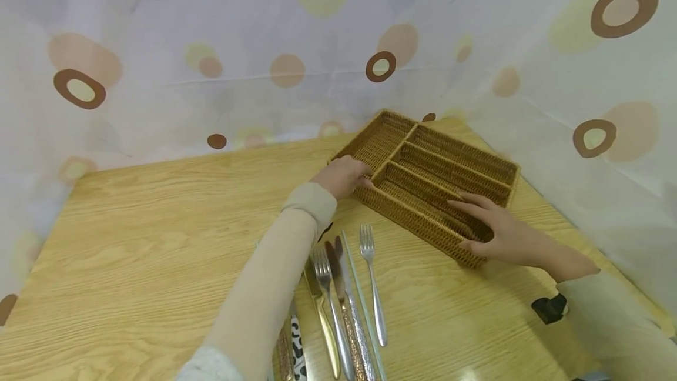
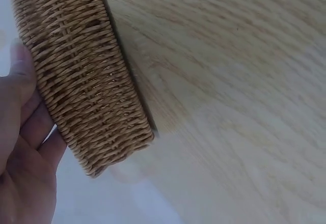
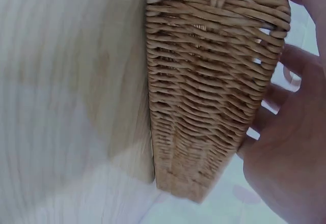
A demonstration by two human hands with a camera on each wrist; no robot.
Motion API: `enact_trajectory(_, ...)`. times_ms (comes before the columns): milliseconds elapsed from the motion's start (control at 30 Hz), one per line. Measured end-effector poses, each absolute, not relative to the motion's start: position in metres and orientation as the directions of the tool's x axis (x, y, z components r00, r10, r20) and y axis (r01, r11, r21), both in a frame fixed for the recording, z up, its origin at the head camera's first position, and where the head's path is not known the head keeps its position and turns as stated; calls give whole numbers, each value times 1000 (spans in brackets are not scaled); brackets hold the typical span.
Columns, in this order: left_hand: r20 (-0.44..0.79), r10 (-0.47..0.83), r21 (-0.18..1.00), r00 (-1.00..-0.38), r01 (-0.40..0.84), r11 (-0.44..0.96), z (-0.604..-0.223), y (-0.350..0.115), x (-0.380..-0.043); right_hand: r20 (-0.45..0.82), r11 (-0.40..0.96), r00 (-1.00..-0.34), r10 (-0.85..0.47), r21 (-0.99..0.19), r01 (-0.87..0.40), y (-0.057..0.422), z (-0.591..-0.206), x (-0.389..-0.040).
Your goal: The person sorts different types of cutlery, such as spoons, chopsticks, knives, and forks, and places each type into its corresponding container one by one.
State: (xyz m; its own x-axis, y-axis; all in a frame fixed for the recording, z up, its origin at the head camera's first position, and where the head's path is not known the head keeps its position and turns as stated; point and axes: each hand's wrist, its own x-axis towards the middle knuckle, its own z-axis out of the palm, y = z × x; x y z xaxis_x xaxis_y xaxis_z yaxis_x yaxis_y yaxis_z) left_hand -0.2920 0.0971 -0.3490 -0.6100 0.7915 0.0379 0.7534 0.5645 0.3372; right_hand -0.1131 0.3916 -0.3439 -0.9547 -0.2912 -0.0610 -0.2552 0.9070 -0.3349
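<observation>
1. I find the wicker basket (image 1: 418, 223) at the far right of the desk (image 1: 158, 240), set at an angle close to the patterned sheet (image 1: 238, 28).
2. It has one broad compartment at its left end and three long ones side by side.
3. Of the two hands, I see the left hand (image 1: 345, 175) gripping the near wall towards its left end; the left wrist view shows the thumb and fingers at the rim.
4. My right hand (image 1: 502, 235) view shows it holding the near right corner, thumb by the outer face, fingers reaching over the rim.
5. On the desk, nearer me than the basket, I count two forks (image 1: 374, 287) among knives (image 1: 351, 328), lying roughly parallel.
6. A thin pale stick (image 1: 364, 304) lies between the right-hand fork and the knives.
7. I make out a spotted handle (image 1: 297, 346) beside the left sleeve (image 1: 270, 275), which hides part of this cutlery from me.
</observation>
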Motion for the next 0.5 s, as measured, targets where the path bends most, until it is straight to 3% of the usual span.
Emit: enact_trajectory(500, 2, 794, 293, -607, 760, 580, -346, 96, -283, -196, 903, -928, -318, -361, -233, 410, -328, -138)
